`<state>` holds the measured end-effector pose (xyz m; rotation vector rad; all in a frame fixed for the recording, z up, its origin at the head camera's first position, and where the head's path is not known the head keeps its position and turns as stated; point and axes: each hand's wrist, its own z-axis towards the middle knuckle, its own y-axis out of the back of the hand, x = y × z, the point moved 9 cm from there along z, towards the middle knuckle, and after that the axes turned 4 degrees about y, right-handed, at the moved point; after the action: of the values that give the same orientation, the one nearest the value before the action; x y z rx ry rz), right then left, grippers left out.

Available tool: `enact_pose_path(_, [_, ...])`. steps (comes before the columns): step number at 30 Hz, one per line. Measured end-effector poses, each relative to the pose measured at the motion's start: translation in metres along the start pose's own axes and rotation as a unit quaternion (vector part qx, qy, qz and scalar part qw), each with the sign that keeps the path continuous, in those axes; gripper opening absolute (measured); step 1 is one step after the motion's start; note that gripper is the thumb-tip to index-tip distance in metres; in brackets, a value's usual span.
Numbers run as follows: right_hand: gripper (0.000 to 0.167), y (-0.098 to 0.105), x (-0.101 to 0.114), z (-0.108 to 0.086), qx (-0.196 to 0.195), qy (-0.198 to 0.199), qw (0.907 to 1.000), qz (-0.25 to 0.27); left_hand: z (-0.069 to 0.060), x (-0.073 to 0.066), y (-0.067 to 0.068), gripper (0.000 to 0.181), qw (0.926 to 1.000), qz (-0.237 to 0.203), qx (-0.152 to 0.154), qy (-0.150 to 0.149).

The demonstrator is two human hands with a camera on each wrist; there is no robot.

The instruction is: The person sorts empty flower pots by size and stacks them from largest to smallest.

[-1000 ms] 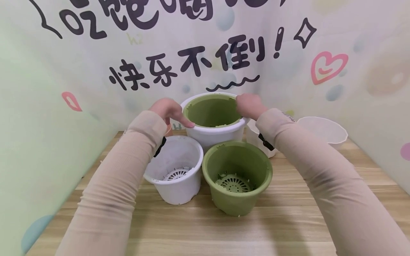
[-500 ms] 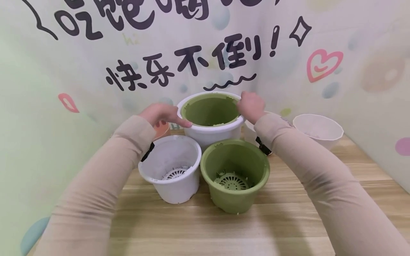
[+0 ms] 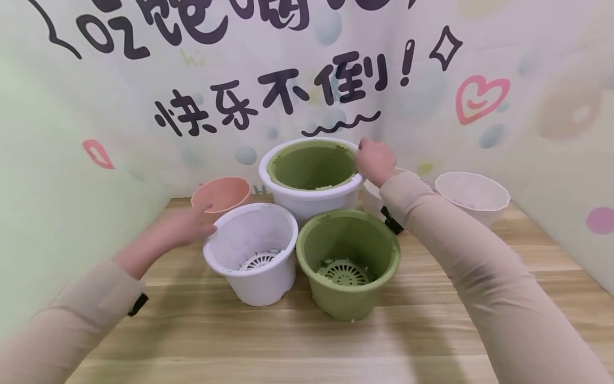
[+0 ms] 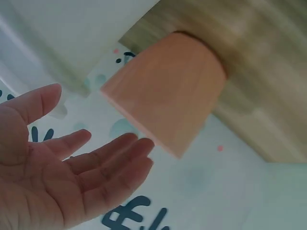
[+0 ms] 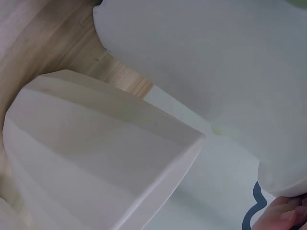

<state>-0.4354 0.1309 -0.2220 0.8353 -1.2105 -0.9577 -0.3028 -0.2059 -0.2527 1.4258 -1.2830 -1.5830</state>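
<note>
A large white flower pot [image 3: 314,202] stands at the back, with a green pot [image 3: 312,162] nested inside it. My right hand [image 3: 376,160] grips the right side of the white rim; in the right wrist view only part of this hand [image 5: 283,215] shows at the rim. My left hand [image 3: 177,226] is off the pots' rims or just beside the small white pot [image 3: 264,288], slightly blurred. In the left wrist view the left hand [image 4: 81,167] has its fingers spread and holds nothing, close to an orange faceted pot [image 4: 168,91].
Beside the small white pot, a second green pot [image 3: 347,298] stands in front. A pale faceted pot [image 3: 472,192] is at the right, and another pale one [image 3: 371,197] is partly hidden behind my right wrist. Printed cloth walls [image 3: 283,122] bound the wooden table [image 3: 288,346].
My left hand has let go of the large white pot's left rim and moved left and toward me, uncovering the orange pot. The right hand stays on the rim.
</note>
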Motion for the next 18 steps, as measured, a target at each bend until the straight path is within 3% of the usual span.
enact_pose_path(3, [0.03, -0.002, 0.001, 0.001, 0.005, 0.0, 1.0, -0.002, -0.015, 0.016, -0.017, 0.062, 0.9973, -0.059, 0.022, 0.036])
enact_pose_path(6, [0.032, -0.004, 0.001, 0.002, 0.011, -0.001, 0.9999, -0.005, -0.026, 0.025, -0.033, 0.063, 0.9834, -0.161, 0.042, 0.071])
enact_pose_path(9, [0.032, -0.005, -0.001, 0.003, 0.012, -0.006, 0.9999, 0.0, -0.03, 0.022, -0.041, 0.066, 0.974, -0.212, 0.037, 0.069])
enact_pose_path(12, [0.032, -0.005, -0.003, 0.004, 0.012, -0.01, 0.9998, 0.009, -0.031, 0.017, -0.044, 0.067, 0.9707, -0.228, 0.031, 0.068])
enact_pose_path(18, [0.03, -0.002, -0.001, 0.003, 0.003, -0.006, 0.9999, 0.008, -0.029, 0.015, -0.039, 0.068, 0.9745, -0.207, 0.007, 0.087])
